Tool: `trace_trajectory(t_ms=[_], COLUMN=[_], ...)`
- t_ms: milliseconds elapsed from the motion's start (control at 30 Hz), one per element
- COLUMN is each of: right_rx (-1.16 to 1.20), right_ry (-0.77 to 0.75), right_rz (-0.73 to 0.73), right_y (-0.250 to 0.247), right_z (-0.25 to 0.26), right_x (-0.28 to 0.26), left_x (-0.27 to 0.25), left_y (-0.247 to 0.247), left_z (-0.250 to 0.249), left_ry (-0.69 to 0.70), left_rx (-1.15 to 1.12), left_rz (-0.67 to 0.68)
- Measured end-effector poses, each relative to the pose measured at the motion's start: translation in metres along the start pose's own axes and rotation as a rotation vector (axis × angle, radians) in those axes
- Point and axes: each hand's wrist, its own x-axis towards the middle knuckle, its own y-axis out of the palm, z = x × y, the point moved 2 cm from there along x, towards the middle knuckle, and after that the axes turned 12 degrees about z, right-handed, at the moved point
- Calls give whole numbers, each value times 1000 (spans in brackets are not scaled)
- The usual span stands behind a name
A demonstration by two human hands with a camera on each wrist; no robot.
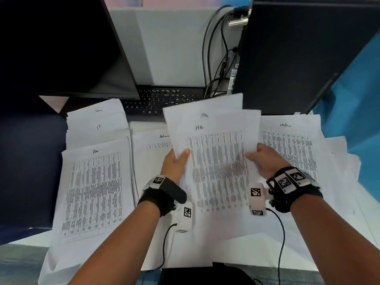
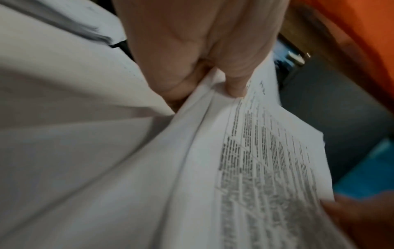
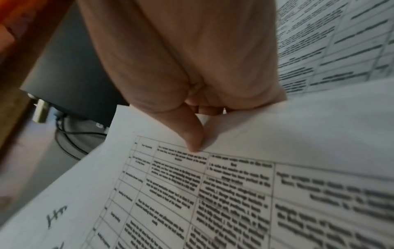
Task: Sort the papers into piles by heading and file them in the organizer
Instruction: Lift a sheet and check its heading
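Both hands hold a few printed sheets headed "HR" (image 1: 213, 145) raised above the desk at centre. My left hand (image 1: 177, 161) pinches their left edge, thumb on top, and the left wrist view shows the fingers (image 2: 234, 79) curled round the sheets (image 2: 245, 168). My right hand (image 1: 261, 157) pinches the right edge, its thumb (image 3: 192, 134) pressed on the top sheet (image 3: 192, 202). An "HR" pile (image 1: 94, 192) lies at the left, with "IT" (image 1: 98, 127) and "Admin" (image 1: 98, 110) sheets behind it. An "Admin" sheet (image 1: 152, 145) lies at centre and another "Admin" pile (image 1: 292, 145) at the right. No organizer is in view.
A black monitor (image 1: 61, 48) stands at the back left and a black computer tower (image 1: 298, 54) at the back right, with cables (image 1: 216, 58) between them. A black keyboard (image 1: 164, 99) lies behind the papers. More blank sheets (image 1: 226, 249) cover the desk's front.
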Motion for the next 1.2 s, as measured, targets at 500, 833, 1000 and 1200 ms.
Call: trace_trajectory(t_ms=[500,833,1000,1200], right_rx=[96,173,203,141], right_ry=[-665,-806,-785,-638], right_rz=[-154,-18,-93,-30], right_y=[63,92,93,98], right_z=[97,119,120,112], right_x=[-55,-70,-60,-47], left_x=[-27,-50,-37,-23], left_y=[-38,-46,-54,-60], left_z=[-105,-129,-115,-93], left_ry=[463,606,510,380], left_rx=[157,182,53,-63], left_rz=[-361,-209,-252,-206])
